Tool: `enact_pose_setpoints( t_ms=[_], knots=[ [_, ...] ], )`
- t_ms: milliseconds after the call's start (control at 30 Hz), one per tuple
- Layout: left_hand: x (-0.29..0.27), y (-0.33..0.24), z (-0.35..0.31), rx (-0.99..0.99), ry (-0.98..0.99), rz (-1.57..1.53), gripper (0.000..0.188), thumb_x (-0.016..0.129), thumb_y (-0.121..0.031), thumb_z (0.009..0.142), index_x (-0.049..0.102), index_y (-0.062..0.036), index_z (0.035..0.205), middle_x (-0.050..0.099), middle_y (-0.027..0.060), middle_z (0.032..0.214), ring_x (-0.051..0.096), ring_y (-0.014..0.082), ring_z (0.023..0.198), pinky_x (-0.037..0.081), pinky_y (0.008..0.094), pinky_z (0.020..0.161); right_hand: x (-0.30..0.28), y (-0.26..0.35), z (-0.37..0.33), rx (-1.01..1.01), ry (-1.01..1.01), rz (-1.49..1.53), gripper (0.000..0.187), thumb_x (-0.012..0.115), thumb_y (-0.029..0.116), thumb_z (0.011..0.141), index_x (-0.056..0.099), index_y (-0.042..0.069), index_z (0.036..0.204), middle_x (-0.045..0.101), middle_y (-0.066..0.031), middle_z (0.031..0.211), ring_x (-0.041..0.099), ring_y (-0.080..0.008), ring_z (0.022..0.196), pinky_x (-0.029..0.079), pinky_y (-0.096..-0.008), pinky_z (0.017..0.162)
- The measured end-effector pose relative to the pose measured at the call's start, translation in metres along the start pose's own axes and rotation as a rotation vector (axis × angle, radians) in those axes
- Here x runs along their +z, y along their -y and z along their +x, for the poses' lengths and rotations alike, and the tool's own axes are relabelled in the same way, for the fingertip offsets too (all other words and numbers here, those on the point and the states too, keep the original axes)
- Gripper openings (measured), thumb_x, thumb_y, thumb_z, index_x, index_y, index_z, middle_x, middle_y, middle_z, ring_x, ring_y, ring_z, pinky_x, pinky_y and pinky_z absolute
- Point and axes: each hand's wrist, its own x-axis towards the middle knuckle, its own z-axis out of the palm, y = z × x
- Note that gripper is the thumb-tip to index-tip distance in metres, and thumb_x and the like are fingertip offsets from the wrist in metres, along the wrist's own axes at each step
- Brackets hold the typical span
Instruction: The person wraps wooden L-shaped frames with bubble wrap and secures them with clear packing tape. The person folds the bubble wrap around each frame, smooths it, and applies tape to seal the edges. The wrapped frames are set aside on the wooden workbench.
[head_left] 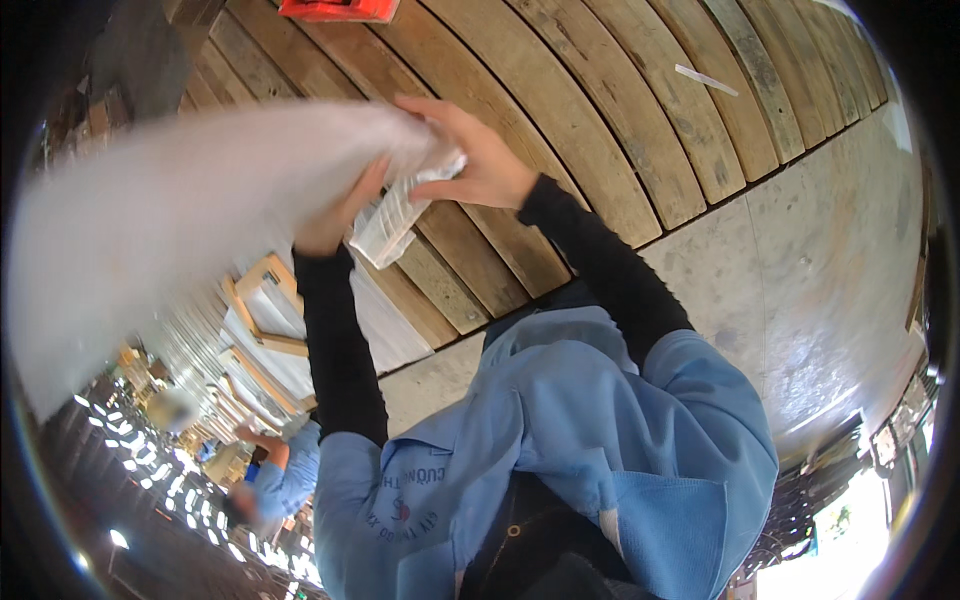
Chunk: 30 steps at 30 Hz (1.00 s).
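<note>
A large whitish sheet (190,190), thin and smeared by motion, sweeps out to the left from between my hands. Below its right end is a small, long bundle (385,225) in clear, shiny wrapping; what lies inside cannot be made out. My right hand (485,160) is closed round the bundle's upper end and the gathered end of the sheet, thumb below and fingers above. My left hand (335,220) is closed at the sheet's lower edge, beside the bundle, with part of its fingers hidden behind the sheet.
Beneath my hands is a slatted wooden table (560,110). On it are a red object (340,8) at the far edge and a thin white strip (706,80) at the right. Wooden frames (265,305) stand at left; beyond them a person in blue (285,470) works.
</note>
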Motion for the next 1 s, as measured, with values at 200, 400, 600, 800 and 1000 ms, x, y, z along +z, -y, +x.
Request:
enact_pose_setpoints(
  t_ms=[200, 400, 600, 800, 1000],
  knots=[
    [-0.076, 0.019, -0.116, -0.183, -0.264, 0.028, 0.069, 0.081, -0.027, 0.085, 0.049, -0.0045, 0.142, 0.056, 0.0129, 0.140, 0.054, 0.0267, 0.129, 0.042, 0.0420, 0.111, -0.086, -0.038, -0.013, 0.226, 0.140, 0.587, 0.126, 0.054, 0.091, 0.075, 0.019, 0.008, 0.163, 0.023, -0.0177, 0.168, 0.022, -0.0298, 0.155, 0.016, -0.0472, 0.127],
    [-0.097, 0.015, -0.125, -0.214, -1.191, -0.518, 0.082, 0.082, -0.024, 0.080, 0.040, -0.0062, 0.148, 0.050, 0.0156, 0.146, 0.050, 0.0295, 0.134, 0.039, 0.0482, 0.115, -0.042, -0.022, -0.065, 0.314, 0.674, 1.213, 0.136, 0.061, 0.090, 0.067, 0.017, 0.004, 0.163, 0.025, -0.0189, 0.166, 0.028, -0.0302, 0.153, 0.024, -0.0456, 0.124],
    [0.001, 0.090, -0.104, -0.459, -0.902, -1.157, 0.070, 0.068, -0.052, 0.093, 0.051, -0.0051, 0.142, 0.054, 0.0125, 0.143, 0.052, 0.0306, 0.131, 0.041, 0.0522, 0.112, -0.041, 0.029, -0.071, 0.509, 0.148, 0.351, 0.095, 0.083, 0.040, 0.086, 0.034, 0.001, 0.157, 0.055, -0.0123, 0.144, 0.052, -0.0211, 0.132, 0.039, -0.0337, 0.113],
    [0.143, 0.130, -0.062, -0.812, -0.708, -1.707, 0.055, 0.079, -0.029, 0.090, 0.054, -0.0038, 0.132, 0.062, 0.0128, 0.128, 0.063, 0.0290, 0.118, 0.060, 0.0472, 0.093, -0.129, -0.062, -0.067, 0.844, -0.117, 0.193, 0.074, 0.082, 0.042, 0.087, 0.056, 0.000, 0.142, 0.069, -0.0077, 0.119, 0.064, -0.0151, 0.109, 0.050, -0.0302, 0.096],
    [0.183, 0.101, -0.037, -0.911, -0.014, -1.868, 0.050, 0.071, -0.019, 0.098, 0.050, -0.0003, 0.139, 0.057, 0.0233, 0.136, 0.062, 0.0414, 0.123, 0.054, 0.0510, 0.108, -0.265, -0.082, -0.035, 0.807, 0.172, -0.728, 0.077, 0.078, 0.053, 0.087, 0.060, -0.003, 0.137, 0.064, -0.0161, 0.131, 0.063, -0.0231, 0.117, 0.047, -0.0348, 0.102]
  ],
)
